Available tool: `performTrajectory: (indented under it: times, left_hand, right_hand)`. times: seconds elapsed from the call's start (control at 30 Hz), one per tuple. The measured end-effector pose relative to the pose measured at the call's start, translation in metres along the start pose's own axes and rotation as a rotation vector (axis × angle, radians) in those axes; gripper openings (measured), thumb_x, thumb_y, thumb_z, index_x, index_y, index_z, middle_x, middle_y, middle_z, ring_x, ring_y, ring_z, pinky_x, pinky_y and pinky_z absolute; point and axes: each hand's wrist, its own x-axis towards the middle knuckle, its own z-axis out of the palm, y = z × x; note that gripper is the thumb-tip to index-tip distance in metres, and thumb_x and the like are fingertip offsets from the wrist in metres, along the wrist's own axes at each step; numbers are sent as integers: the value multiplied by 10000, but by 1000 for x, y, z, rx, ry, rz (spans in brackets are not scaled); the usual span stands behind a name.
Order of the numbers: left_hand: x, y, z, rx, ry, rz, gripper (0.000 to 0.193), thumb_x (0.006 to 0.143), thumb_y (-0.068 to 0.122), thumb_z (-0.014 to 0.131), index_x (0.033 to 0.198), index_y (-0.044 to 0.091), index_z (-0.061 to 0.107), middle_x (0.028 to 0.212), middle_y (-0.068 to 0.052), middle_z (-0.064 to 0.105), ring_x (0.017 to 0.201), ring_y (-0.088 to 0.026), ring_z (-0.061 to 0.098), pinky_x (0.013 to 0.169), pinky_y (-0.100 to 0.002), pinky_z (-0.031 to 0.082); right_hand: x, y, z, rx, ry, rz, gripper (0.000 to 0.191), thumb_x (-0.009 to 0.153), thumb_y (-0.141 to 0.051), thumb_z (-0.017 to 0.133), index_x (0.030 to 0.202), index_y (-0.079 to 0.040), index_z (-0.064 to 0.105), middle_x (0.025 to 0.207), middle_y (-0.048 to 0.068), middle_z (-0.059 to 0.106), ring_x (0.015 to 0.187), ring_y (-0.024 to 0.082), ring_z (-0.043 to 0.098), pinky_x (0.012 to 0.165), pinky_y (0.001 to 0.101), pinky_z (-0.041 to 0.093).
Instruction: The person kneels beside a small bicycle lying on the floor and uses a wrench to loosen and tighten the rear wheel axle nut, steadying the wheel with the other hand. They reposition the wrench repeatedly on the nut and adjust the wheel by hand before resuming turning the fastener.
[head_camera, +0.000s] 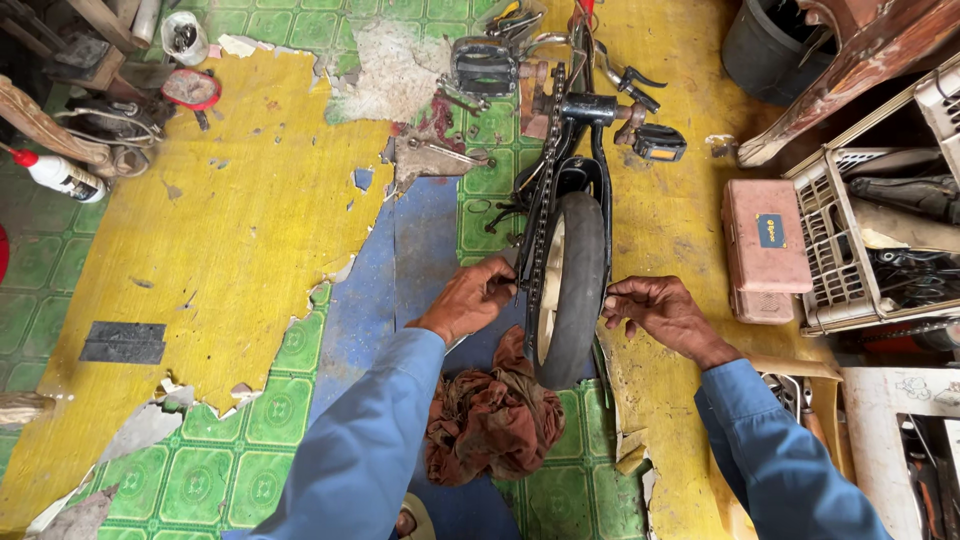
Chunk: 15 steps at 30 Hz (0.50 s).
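With the bike upside down on the floor (250, 230), the wheel (572, 285) sits up within reach — left hand (470, 298) pinched shut on the chain (543, 215) at the hub, right hand (660, 310) fingers closed at the opposite axle end, steadying it. Rag (492, 415) lies just below.

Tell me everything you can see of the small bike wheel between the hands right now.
The wheel is small, with a dark rubber tyre around a pale, cream-coloured rim, seen edge-on. It stands upright in the black frame of an upturned child's bike, chain running along its left side. The left hand has its fingers at the axle on the chain side; the right hand pinches at the axle opposite. A reddish-brown rag lies beneath its near edge.
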Motion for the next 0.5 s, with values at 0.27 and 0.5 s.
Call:
performTrajectory:
  times: [0.27, 0.5]
  left_hand:
    - [12, -8, 3, -311, -34, -153, 300, 932, 252, 541, 1009, 4, 690, 921, -118, 746, 830, -230, 725, 762, -362, 568]
    - [11, -5, 2, -236, -184, -315, 324, 1007, 324, 541, 989, 34, 683, 857, -78, 713, 789, -197, 685, 703, -341, 555]
  right_hand:
    - [1, -2, 0, -19, -16, 27, 199, 960, -185, 676, 1061, -21, 726, 898, 71, 785, 807, 140, 748, 594, 303, 604]
    - [-4, 0, 0, -73, -18, 68, 216, 994, -218, 660, 1037, -27, 750, 876, 74, 776, 790, 132, 722, 601, 296, 588]
